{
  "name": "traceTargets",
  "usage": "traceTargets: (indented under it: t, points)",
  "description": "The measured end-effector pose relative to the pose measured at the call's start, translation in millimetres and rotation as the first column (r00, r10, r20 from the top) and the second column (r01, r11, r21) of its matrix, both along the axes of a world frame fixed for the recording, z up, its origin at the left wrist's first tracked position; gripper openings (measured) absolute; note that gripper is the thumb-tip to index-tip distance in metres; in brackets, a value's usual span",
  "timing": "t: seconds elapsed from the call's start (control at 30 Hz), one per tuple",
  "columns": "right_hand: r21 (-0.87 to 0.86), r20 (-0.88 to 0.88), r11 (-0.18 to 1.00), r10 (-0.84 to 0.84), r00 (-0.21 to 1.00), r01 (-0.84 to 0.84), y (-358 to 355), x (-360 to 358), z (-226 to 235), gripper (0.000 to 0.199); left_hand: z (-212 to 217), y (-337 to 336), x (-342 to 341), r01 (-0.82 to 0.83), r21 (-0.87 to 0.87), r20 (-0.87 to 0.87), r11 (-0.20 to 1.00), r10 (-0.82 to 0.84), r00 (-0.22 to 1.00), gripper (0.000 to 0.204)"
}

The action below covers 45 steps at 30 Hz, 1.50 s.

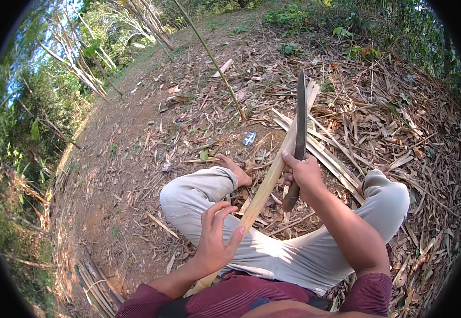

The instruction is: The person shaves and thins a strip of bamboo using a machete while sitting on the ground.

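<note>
My right hand (303,172) is wrapped round the handle of a machete (301,116), its dark blade pointing up and away from me. The thumb of that hand lies against a long pale strip of split bamboo or wood (267,188). This strip slants from beyond my knees down to my waist, passing beneath my left hand (217,238). There the left fingers are spread and lifted, while the thumb rests on the strip. Part of the strip is hidden behind the blade and under the left hand.
Several split strips (328,161) lie on the leaf litter between my feet and beyond. A bundle of sticks (98,283) is at lower left. One thin stem (214,63) rises from the ground ahead, near a small blue packet (249,139). Trees and bushes edge the slope.
</note>
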State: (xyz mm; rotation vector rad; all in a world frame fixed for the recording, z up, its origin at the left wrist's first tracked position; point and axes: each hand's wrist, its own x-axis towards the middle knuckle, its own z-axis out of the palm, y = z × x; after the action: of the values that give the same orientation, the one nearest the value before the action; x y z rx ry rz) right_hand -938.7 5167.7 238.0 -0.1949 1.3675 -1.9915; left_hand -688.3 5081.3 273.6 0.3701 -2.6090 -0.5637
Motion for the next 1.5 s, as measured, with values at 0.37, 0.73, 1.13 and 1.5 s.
traceTargets:
  t: [0.37, 0.73, 1.13, 1.5]
  points:
    - [-0.33, 0.153, 0.924, -0.148, 0.977, 0.192, 11.8, -29.1, 31.7, 0.023, -58.8, 26.9, -3.6, -0.075, 0.993, 0.095, 0.096, -0.22, 0.971, 0.04]
    - [-0.188, 0.21, 0.95, -0.208, 0.955, 0.249, 10.4, -69.1, 21.2, 0.016, -114.4, 5.1, -75.5, 0.248, 0.899, -0.392, 0.361, 0.412, 0.823, 0.068]
    - [-0.145, 0.222, 0.929, -0.306, 0.926, 0.341, 21.3, -192.3, -4.0, 0.01, -117.4, 21.4, -61.6, 0.2, 0.859, -0.392, 0.47, 0.355, 0.849, 0.062]
    - [-0.177, 0.441, 0.928, -0.222, 0.869, 0.327, 0.7, -149.1, -29.9, 0.006, 14.9, -34.9, -83.0, 0.58, 0.566, -0.821, 0.585, 0.466, 0.33, 0.055]
